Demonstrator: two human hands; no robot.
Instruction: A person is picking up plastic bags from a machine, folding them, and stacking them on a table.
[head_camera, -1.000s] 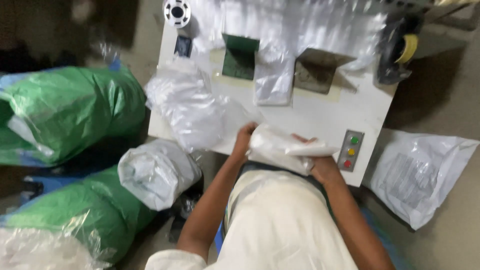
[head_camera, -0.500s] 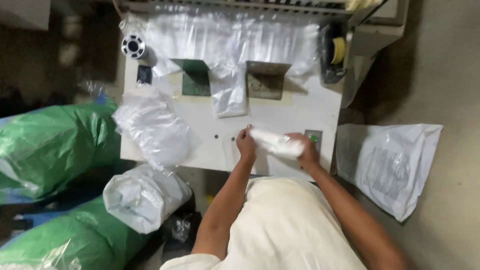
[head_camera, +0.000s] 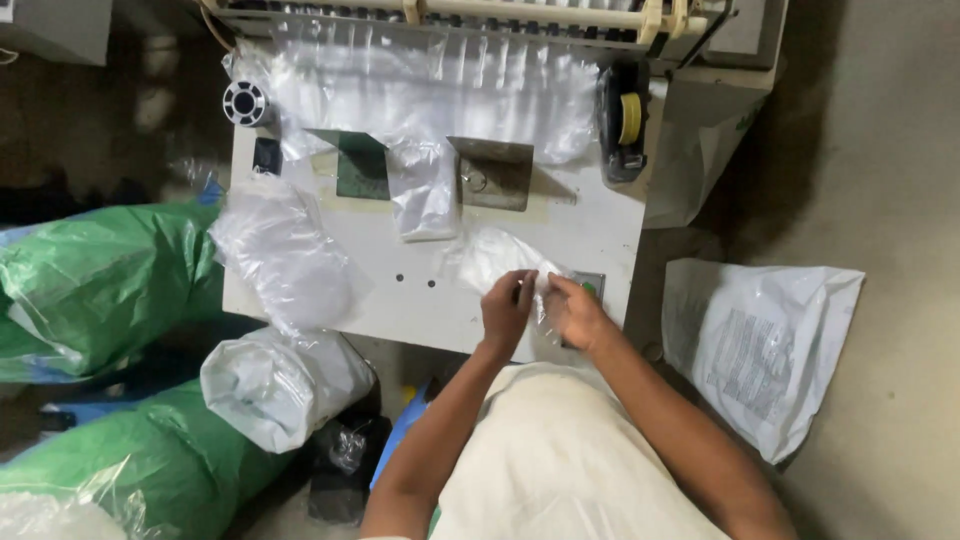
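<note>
Left hand (head_camera: 507, 308) and right hand (head_camera: 574, 312) both pinching a clear plastic bag (head_camera: 500, 262) at the near edge of the white worktop (head_camera: 420, 300), tape dispenser (head_camera: 625, 125) at the far right corner, green sacks (head_camera: 95, 285) on the floor to the left

The clear plastic bag (head_camera: 500, 262) blurs between the hands; green sacks (head_camera: 90, 290) run off-frame left.
</note>
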